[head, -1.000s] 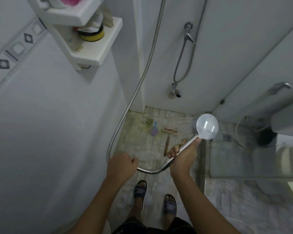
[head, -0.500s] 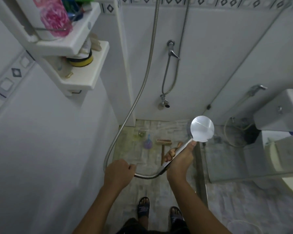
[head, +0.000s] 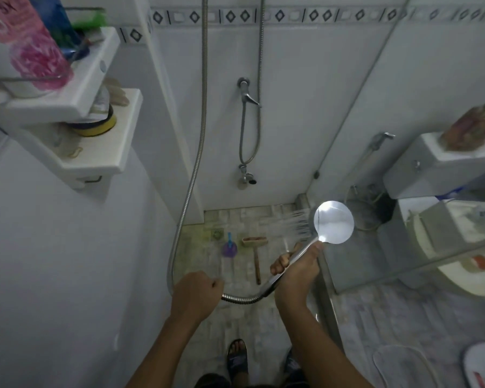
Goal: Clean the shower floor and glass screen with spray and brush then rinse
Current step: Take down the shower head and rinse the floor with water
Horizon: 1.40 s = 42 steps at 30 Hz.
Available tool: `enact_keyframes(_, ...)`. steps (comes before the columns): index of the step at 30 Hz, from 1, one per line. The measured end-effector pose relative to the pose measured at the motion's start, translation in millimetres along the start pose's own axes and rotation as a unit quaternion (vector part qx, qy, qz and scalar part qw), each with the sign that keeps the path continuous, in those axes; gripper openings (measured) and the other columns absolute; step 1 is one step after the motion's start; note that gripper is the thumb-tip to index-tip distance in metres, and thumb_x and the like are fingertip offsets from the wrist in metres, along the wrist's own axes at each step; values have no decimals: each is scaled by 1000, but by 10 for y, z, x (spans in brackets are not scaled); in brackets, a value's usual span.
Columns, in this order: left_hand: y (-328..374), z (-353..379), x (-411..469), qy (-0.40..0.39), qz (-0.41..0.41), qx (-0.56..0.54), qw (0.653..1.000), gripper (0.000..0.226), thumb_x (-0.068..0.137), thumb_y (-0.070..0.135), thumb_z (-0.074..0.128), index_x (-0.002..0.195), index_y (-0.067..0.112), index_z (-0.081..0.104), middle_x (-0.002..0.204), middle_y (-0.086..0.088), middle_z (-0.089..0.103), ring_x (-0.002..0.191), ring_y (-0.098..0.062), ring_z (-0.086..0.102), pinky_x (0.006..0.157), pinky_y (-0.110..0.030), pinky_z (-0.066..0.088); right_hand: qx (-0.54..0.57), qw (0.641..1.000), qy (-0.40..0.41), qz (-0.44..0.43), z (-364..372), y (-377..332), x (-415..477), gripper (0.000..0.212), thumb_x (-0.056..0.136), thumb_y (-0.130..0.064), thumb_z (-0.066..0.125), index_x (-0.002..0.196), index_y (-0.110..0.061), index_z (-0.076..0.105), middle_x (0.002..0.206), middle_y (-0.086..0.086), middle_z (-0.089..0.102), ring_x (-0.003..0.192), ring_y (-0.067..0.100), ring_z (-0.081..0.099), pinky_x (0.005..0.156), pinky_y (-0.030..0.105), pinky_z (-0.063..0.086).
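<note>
Where the shower head [head: 333, 222] ran dry half a second ago, water [head: 297, 219] now fans out of its face toward the back-left of the shower floor [head: 202, 256]. The right hand [head: 296, 278] grips the head's handle, fingers wrapped round it, with the head raised just beside the glass screen [head: 361, 261]. The left hand [head: 196, 294] is fisted round the hose [head: 185, 214] lower down, keeping the loop clear. The brush [head: 255, 245] and a purple bottle [head: 229, 247] lie side by side near the floor's back edge, untouched. Judgement: the rinse step has begun. The stream is not hitting the glass yet.
</note>
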<state>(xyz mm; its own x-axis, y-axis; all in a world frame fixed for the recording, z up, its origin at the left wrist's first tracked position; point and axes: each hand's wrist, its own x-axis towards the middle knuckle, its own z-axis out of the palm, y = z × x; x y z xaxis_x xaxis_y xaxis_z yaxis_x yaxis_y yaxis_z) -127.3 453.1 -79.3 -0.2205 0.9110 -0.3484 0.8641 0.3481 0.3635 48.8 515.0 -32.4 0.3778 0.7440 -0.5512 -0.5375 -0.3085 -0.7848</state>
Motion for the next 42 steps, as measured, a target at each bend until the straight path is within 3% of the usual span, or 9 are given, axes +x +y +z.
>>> enact_keyframes(5, 84, 9, -16, 7, 19, -25, 999, 56, 95, 26, 55, 45, 20, 30, 46, 5, 35, 41, -7, 32, 42, -25, 20, 2, 1000, -5, -26, -66, -48, -26, 64, 91, -75, 37, 69, -15, 40, 49, 3, 40, 41, 18, 36, 45, 26, 35)
enact_keyframes(10, 86, -4, -51, 8, 15, -6, 1000, 55, 95, 30, 54, 46, 16, 32, 49, 1, 38, 47, -14, 42, 45, -30, 25, 14, 999, -18, -32, -69, -76, -58, 61, 96, -70, 36, 69, -15, 39, 50, 4, 38, 42, 18, 34, 44, 25, 34)
enact_keyframes(15, 88, -37, -71, 12, 11, -7, 1000, 55, 95, 29, 52, 47, 17, 31, 48, 1, 36, 43, -10, 34, 44, -29, 23, 9, 998, -23, -50, -79, -84, -117, 60, 99, -65, 33, 68, -14, 38, 49, 4, 38, 41, 17, 34, 44, 25, 34)
enact_keyframes(26, 150, 2, -65, 13, 29, -2, 999, 52, 93, 36, 47, 49, 11, 34, 52, -2, 41, 54, -21, 48, 54, -32, 33, -23, 992, -59, -109, -89, -104, -119, 57, 101, -61, 32, 75, -11, 44, 51, 6, 40, 41, 17, 37, 42, 25, 35)
enact_keyframes(32, 73, -25, -51, 17, 14, 2, 1000, 55, 95, 31, 52, 47, 15, 31, 49, 1, 37, 47, -15, 39, 48, -32, 27, -31, 991, -89, -95, -88, -39, -140, 63, 93, -68, 33, 81, -8, 47, 52, 8, 37, 40, 18, 36, 42, 25, 34)
enact_keyframes(38, 24, -77, -69, 9, -5, 24, 1000, 53, 98, 37, 47, 50, 16, 38, 56, 2, 43, 63, -21, 57, 57, -31, 34, -36, 991, -108, -68, -30, 8, -153, 64, 92, -70, 34, 77, -10, 48, 51, 5, 36, 40, 17, 34, 46, 26, 33)
enact_keyframes(42, -53, -124, -82, 14, -30, 8, 999, 51, 98, 38, 46, 51, 18, 41, 58, 3, 46, 65, -19, 58, 58, -29, 37, -38, 990, -127, -56, 70, 24, -200, 66, 101, -62, 29, 62, -19, 60, 49, 5, 36, 40, 17, 35, 44, 25, 32)
